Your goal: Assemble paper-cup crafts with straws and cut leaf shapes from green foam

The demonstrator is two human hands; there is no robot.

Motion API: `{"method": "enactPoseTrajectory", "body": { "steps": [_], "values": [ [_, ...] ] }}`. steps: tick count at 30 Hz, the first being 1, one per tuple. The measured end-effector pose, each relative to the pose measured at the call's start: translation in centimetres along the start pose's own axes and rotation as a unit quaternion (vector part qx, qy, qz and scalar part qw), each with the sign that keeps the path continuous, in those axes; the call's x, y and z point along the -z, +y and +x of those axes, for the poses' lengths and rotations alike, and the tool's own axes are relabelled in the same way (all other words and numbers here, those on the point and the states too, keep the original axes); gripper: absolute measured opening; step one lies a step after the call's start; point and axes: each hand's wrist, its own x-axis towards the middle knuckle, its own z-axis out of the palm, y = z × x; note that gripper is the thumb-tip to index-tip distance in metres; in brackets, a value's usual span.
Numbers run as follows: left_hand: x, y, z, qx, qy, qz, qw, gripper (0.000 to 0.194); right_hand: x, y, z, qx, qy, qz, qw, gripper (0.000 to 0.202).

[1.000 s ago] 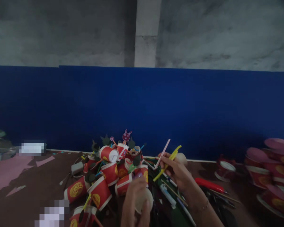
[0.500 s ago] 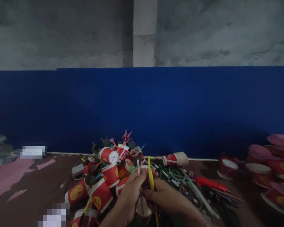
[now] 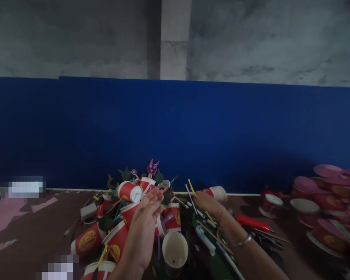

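My left hand [image 3: 147, 221] holds nothing; its fingers stretch forward above the heap of red paper cups. Farther right, my right hand [image 3: 207, 203] reaches over the loose straws, fingers bent around a tilted yellow straw [image 3: 192, 188]. A pink straw [image 3: 190, 197] lies just left of these fingertips; whether they touch it, I cannot tell. Below and between my hands a paper cup [image 3: 175, 249] stands with its mouth toward me, a small dark spot in its bottom. Behind it a red cup [image 3: 172, 217] with a gold print leans among the others.
Left of centre, red cups [image 3: 89, 238] are heaped, one with a rabbit cutout [image 3: 152, 168]. A cup stack [image 3: 218, 193] lies behind my right hand. A red-handled tool [image 3: 255, 223] and pink-topped cups [image 3: 328, 171] are on the right. Pink paper [image 3: 6, 217] lies left, before a blue panel [image 3: 175, 132].
My hands have parted. The right one has moved right and forward with the yellow straw, and the pink straw has shifted too. My left hand has let go and moved left, uncovering the cup.
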Motion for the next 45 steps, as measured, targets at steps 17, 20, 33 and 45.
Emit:
{"method": "enactPoseTrajectory", "body": {
  "steps": [17,20,33,45],
  "values": [
    [-0.1,1.3,-0.4,0.000,-0.001,-0.019,1.000,0.036,0.2,2.3,2.8,-0.082,-0.025,-0.070,0.994,0.031],
    [-0.1,1.3,-0.2,-0.003,0.016,-0.022,1.000,0.035,-1.0,0.7,3.7,-0.054,-0.026,-0.059,0.996,0.030],
    [-0.2,1.3,-0.2,0.024,0.005,-0.021,0.999,0.034,0.6,-0.3,2.3,-0.027,0.118,0.138,0.983,0.023],
    [-0.8,-1.4,-0.8,-0.004,-0.106,0.147,0.983,0.039,3.4,-4.1,-7.6,0.026,0.138,0.699,0.701,0.037]
  ]
}}
